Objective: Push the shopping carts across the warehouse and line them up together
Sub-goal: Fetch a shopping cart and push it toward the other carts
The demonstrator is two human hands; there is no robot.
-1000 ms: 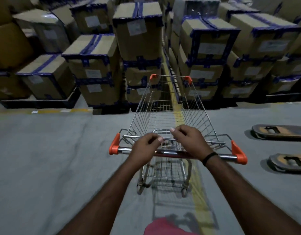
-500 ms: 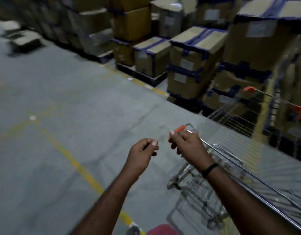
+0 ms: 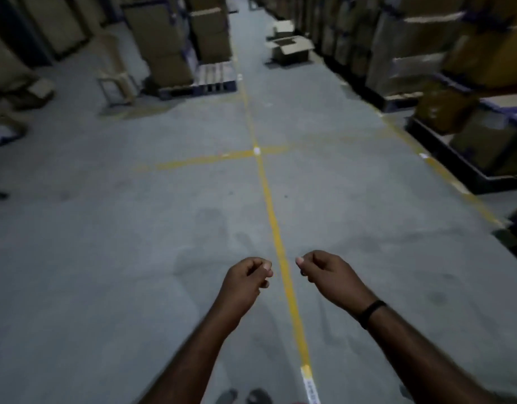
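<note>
My shoes (image 3: 242, 396) stand just left of the yellow floor line (image 3: 276, 228). Ahead of them my left hand (image 3: 247, 277) hangs just left of that line and my right hand (image 3: 324, 272) just right of it, both loosely curled and holding nothing. A second ago they gripped the cart handle. I have let go and turned away, so I judge that cart parked and another due. No cart is in view. Farther along the line a pallet (image 3: 215, 78) stands to its left and an open carton (image 3: 292, 49) to its right.

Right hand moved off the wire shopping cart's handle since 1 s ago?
Yes. The right hand is off it, loosely curled and empty, just right of the yellow floor line; cart out of view.
</note>
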